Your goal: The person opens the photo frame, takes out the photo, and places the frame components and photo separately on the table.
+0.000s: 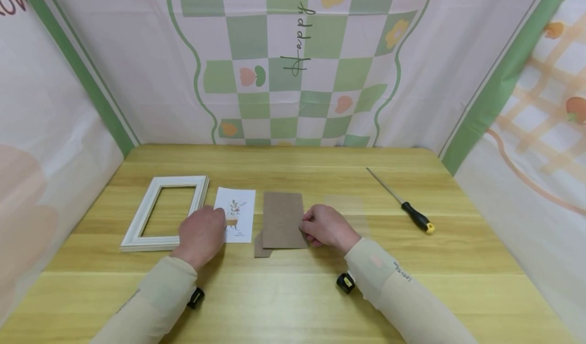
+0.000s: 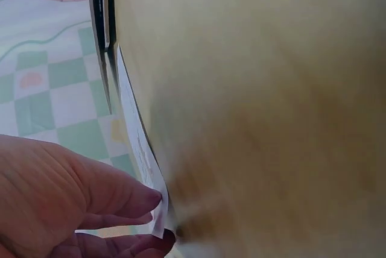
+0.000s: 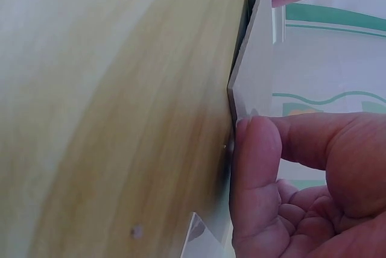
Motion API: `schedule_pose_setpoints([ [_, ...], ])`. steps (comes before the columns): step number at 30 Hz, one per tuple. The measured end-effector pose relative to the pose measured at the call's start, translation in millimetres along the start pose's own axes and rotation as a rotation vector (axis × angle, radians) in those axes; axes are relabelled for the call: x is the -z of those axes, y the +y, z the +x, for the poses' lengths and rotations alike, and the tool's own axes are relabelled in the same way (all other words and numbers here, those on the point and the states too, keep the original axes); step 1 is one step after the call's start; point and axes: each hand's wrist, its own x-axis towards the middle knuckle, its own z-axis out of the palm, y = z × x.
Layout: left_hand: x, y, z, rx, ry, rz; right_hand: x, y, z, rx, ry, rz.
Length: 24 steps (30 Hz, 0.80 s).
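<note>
My left hand (image 1: 203, 234) pinches the left edge of a white picture card (image 1: 244, 206), printed with a plant and a deer-like figure. In the left wrist view, thumb and fingertips close on the end of the card (image 2: 140, 143). A brown photo frame backing board (image 1: 283, 219) lies to the card's right, a small flap (image 1: 262, 252) jutting out at its lower left. My right hand (image 1: 328, 227) holds that board's right edge; the right wrist view has thumb and forefinger at the board's corner (image 3: 253, 71). Left of the card, a white picture frame (image 1: 137, 217) lies partly behind my left hand.
A clear sheet (image 1: 359, 214) lies faintly visible beyond my right hand. Farther right is a screwdriver (image 1: 414, 216) with a black and yellow handle. The wooden table (image 1: 284, 298) meets patterned cloth walls (image 1: 293, 38) at its back and sides.
</note>
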Motion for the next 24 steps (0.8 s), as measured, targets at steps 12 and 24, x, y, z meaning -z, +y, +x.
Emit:
schedule_pose_setpoints([
  [12, 1.6, 6.7, -0.4, 0.001, -0.049, 0.050, 0.0, 0.1, -0.1, 0.002, 0.000, -0.003],
  [24, 0.9, 7.7, -1.7, -0.017, -0.039, 0.073, 0.2, 0.7, -1.0, 0.005, 0.003, 0.006],
])
